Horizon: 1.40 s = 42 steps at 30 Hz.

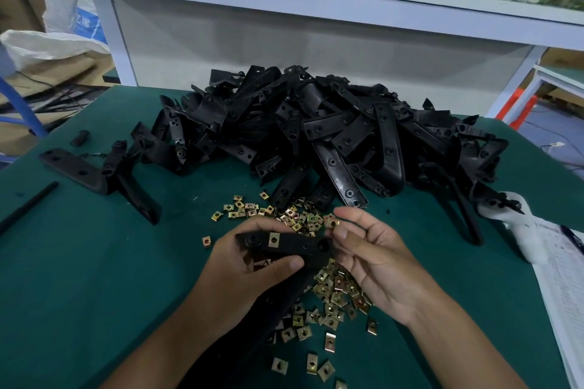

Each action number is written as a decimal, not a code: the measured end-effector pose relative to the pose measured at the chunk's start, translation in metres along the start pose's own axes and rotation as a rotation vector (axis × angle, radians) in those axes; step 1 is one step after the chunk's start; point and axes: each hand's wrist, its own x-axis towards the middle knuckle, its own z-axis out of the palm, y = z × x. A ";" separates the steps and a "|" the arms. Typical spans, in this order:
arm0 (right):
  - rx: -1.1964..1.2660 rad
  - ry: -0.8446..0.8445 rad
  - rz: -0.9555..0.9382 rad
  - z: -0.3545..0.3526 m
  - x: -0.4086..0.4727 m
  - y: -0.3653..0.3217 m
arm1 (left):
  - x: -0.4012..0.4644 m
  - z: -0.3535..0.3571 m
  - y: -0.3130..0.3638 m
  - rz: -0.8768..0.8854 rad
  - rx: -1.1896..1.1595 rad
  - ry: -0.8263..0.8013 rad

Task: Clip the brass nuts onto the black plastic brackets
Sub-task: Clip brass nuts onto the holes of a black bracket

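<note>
Left hand (249, 265) grips flat matte bracket (294, 245).

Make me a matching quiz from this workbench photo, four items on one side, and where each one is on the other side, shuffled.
Items:
1. Black plastic bracket with one brass nut clipped on
2. Single brass nut
3. Heap of black brackets
4. Thin black rod

Places:
A. Far side of the green mat, centre
B. Pinched at the right hand's fingertips
C. Left edge of the mat, lying alone
D. Held in the left hand

Pairs: 1-D, 2-B, 3-A, 4-C
</note>
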 end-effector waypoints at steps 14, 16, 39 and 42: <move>-0.236 -0.088 -0.059 0.007 -0.008 -0.003 | -0.005 0.004 0.004 0.028 0.182 -0.060; -0.264 -0.114 -0.074 0.008 -0.010 -0.003 | -0.005 0.005 0.004 0.018 0.184 -0.068; -0.523 -0.101 -0.121 0.009 -0.014 -0.006 | -0.007 0.003 0.002 0.046 0.292 -0.111; -0.547 -0.102 -0.140 0.009 -0.015 -0.005 | -0.007 0.003 0.001 0.047 0.295 -0.121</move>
